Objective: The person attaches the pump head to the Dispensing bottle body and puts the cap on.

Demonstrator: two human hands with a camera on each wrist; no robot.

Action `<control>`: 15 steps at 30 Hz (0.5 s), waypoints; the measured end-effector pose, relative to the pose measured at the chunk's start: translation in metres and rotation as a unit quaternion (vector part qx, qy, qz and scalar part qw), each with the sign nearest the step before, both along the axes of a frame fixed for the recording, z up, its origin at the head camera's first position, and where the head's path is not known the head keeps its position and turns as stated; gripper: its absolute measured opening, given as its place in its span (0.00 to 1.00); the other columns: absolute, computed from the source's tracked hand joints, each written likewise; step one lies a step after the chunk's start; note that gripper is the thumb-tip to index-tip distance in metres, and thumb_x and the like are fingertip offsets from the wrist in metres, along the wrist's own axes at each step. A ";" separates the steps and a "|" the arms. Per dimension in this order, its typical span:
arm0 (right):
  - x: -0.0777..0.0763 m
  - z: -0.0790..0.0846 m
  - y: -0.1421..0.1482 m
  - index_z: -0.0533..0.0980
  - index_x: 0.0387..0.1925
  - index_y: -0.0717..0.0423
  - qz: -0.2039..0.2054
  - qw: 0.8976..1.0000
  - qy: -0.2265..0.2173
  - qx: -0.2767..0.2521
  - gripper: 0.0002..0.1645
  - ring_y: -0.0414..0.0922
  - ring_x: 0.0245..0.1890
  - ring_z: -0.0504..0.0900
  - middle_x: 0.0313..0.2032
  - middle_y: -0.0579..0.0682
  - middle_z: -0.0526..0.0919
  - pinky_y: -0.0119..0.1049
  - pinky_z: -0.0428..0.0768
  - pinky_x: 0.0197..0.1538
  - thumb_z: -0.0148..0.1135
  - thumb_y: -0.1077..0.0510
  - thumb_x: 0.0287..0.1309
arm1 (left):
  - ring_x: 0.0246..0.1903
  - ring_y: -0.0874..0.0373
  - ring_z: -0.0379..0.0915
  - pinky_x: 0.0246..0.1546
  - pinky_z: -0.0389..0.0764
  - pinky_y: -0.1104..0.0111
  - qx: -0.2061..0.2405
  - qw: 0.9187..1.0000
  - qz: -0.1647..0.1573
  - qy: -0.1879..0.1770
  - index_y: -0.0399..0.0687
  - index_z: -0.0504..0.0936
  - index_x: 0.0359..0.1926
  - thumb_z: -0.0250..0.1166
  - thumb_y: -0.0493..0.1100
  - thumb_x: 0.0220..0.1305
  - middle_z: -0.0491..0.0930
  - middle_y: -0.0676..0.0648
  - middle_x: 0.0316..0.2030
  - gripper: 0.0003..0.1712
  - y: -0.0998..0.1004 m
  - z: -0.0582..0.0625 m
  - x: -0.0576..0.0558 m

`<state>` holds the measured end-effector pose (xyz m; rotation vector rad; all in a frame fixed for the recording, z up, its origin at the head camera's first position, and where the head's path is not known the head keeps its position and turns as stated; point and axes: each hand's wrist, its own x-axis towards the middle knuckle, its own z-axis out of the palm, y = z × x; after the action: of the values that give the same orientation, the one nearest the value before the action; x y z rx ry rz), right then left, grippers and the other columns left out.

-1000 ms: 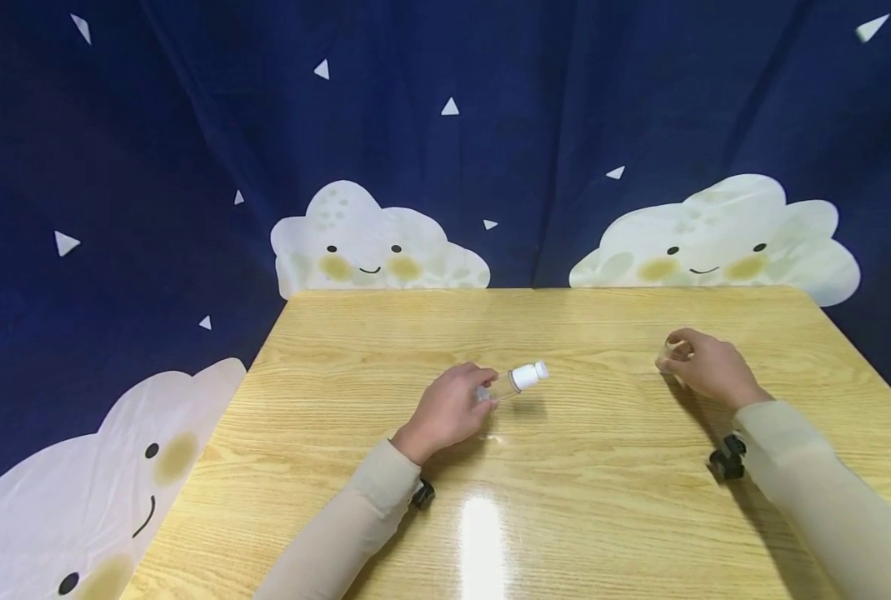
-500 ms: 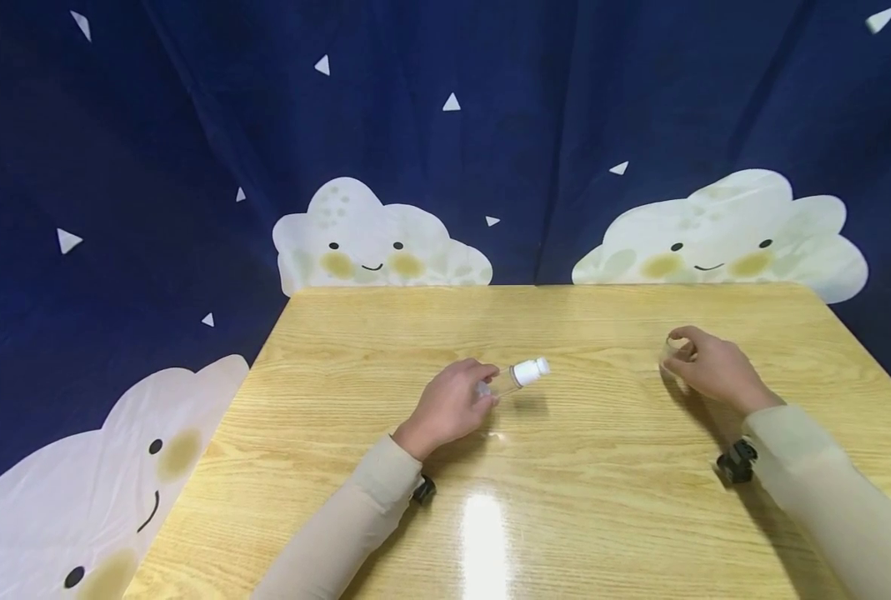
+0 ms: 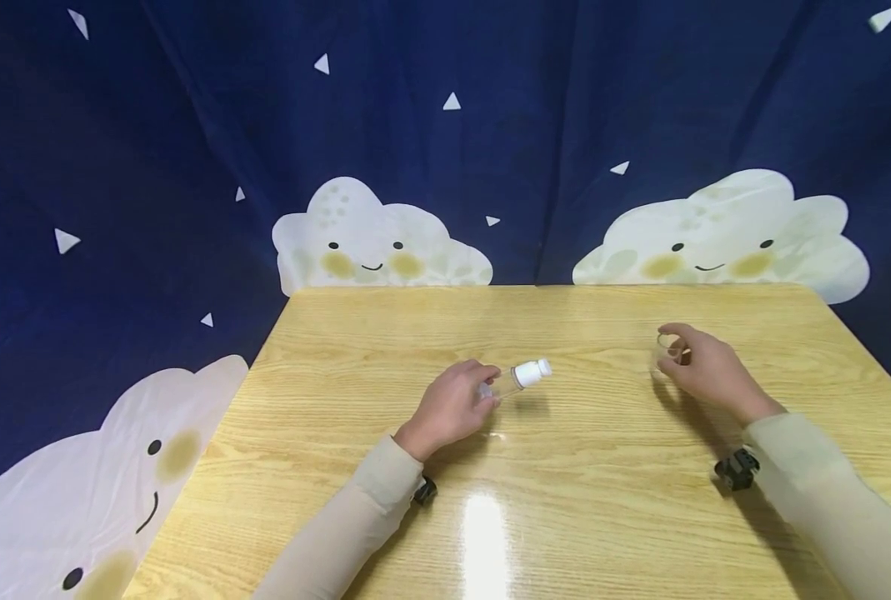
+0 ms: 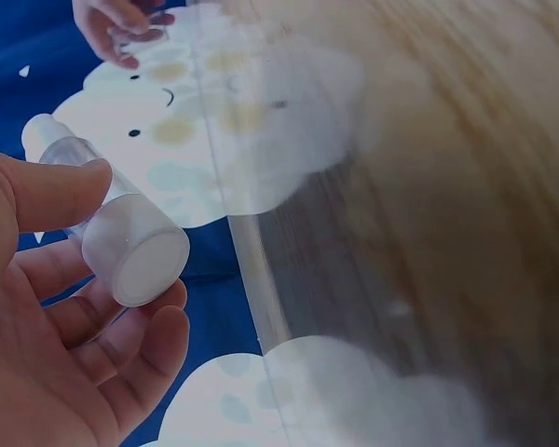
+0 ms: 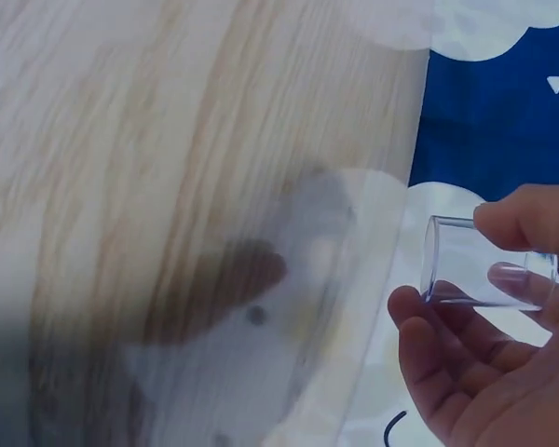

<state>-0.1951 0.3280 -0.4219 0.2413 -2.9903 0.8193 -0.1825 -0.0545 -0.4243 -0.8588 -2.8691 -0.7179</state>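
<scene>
My left hand (image 3: 451, 408) holds a small clear bottle (image 3: 507, 383) with a white pump top (image 3: 532, 372), tilted up to the right above the table. In the left wrist view the thumb and fingers grip the bottle (image 4: 135, 247) round its body, its round base facing the camera. To the right, my right hand (image 3: 711, 372) pinches a clear cylindrical cap (image 3: 666, 352) between thumb and fingers. The right wrist view shows the clear cap (image 5: 461, 263) lying sideways in the hand, see-through, with a round rim at its left end. Bottle and cap are well apart.
Both hands are over a glossy wooden table (image 3: 580, 475) with a bright light reflection near its front. Behind it hangs a dark blue curtain (image 3: 415, 83) printed with clouds and white triangles. A small black camera (image 3: 738, 469) sits at the right wrist.
The right hand has shifted and turned slightly, so more of the clear cap shows past its fingertips. The left hand and bottle stay nearly still. The head view has moved slightly.
</scene>
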 end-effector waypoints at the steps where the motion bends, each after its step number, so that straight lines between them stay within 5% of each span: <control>1: 0.001 0.001 -0.002 0.63 0.68 0.66 0.000 1.000 0.002 -0.002 0.34 0.61 0.44 0.83 0.45 0.66 0.80 0.49 0.81 0.39 0.60 0.55 0.65 | 0.41 0.58 0.78 0.41 0.80 0.68 -0.001 1.000 0.000 0.001 0.45 0.82 0.57 0.68 0.45 0.63 0.84 0.48 0.46 0.22 0.000 0.000 0.000; 7: 0.005 0.005 -0.014 0.63 0.66 0.70 -0.002 1.000 0.013 -0.015 0.35 0.59 0.44 0.83 0.40 0.60 0.79 0.44 0.80 0.40 0.61 0.57 0.62 | 0.41 0.58 0.78 0.41 0.80 0.68 -0.001 1.000 0.001 0.001 0.46 0.82 0.56 0.68 0.45 0.63 0.84 0.48 0.46 0.21 0.000 -0.001 -0.001; 15: 0.009 0.010 -0.029 0.73 0.57 0.69 0.002 0.998 0.055 -0.011 0.27 0.59 0.42 0.83 0.48 0.67 0.79 0.47 0.79 0.40 0.64 0.59 0.59 | 0.43 0.57 0.79 0.44 0.81 0.67 0.001 1.000 0.003 -0.002 0.46 0.81 0.57 0.68 0.45 0.63 0.84 0.48 0.47 0.21 0.000 0.000 -0.001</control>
<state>-0.1864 0.2989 -0.4119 0.2833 -2.8787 0.8110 -0.1838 -0.0547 -0.4245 -0.8497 -2.8721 -0.7226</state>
